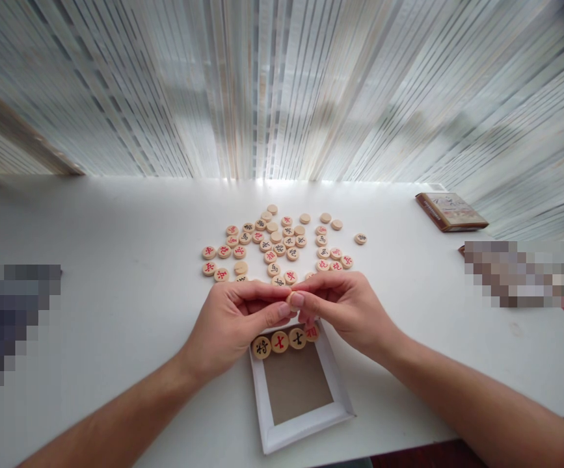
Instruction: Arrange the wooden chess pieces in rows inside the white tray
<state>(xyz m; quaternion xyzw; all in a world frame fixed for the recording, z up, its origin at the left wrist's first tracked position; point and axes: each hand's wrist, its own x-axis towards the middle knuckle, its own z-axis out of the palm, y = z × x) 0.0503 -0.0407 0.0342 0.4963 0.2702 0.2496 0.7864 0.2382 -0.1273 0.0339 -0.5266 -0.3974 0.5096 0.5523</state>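
Observation:
Just above the far end of a shallow white box [318, 419], my left hand [226, 322] and my right hand [352, 309] meet at the fingertips. Pinched between them is a small round wooden Chinese chess piece [293, 300], its face mostly covered by fingers. Along the box's far side lies a row of chess pieces: a black-marked one [262, 347], a red one [280, 341], another black one [298, 338] and a red one partly under my right fingers [312, 332]. Beyond my hands, many loose wooden pieces [280, 249] are spread over the white table, some blank side up.
At the right rear of the table [130, 240] sits a flat brown-edged box [451, 211]. Blurred-out objects lie at the right [516, 273] and left [11, 331]. A striped sheer curtain [272, 91] hangs along the table's far edge.

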